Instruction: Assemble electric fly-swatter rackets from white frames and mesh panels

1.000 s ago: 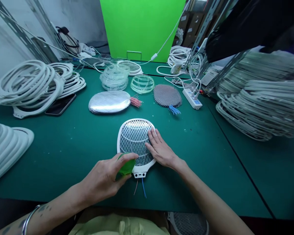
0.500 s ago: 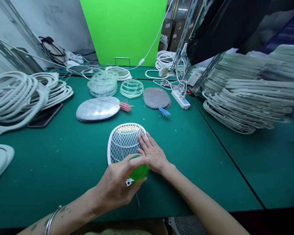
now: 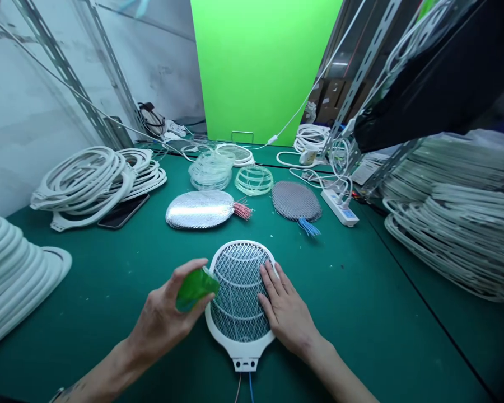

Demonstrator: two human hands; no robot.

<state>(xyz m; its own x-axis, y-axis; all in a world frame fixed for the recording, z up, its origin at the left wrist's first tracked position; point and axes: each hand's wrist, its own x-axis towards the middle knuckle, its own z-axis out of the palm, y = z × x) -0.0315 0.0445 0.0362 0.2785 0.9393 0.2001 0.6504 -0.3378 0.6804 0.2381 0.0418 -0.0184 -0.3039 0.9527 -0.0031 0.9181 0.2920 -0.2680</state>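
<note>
A white-framed racket head [image 3: 240,302] with metal mesh, like that of an electric fly swatter, lies flat on the green table in front of me. Two thin wires, one reddish and one blue, run from its neck toward me. My left hand [image 3: 168,310] grips a translucent green block [image 3: 196,289] between thumb and fingers, at the left rim of the frame. Flat on the right side of the mesh and rim lies my right hand [image 3: 288,305], its fingers stretched out. What the green block is exactly, I cannot tell.
Mesh stacks with red wires [image 3: 200,209] and blue wires [image 3: 296,200] lie behind the racket head. Clear rings [image 3: 212,169], white frames [image 3: 86,182], a phone [image 3: 124,211] and a power strip [image 3: 339,207] stand farther out. Tall frame piles [image 3: 449,235] flank the right.
My left hand has moved with the green block from over the racket's neck to its left rim, uncovering the neck and wires. My right hand stays on the mesh. The view has shifted.
</note>
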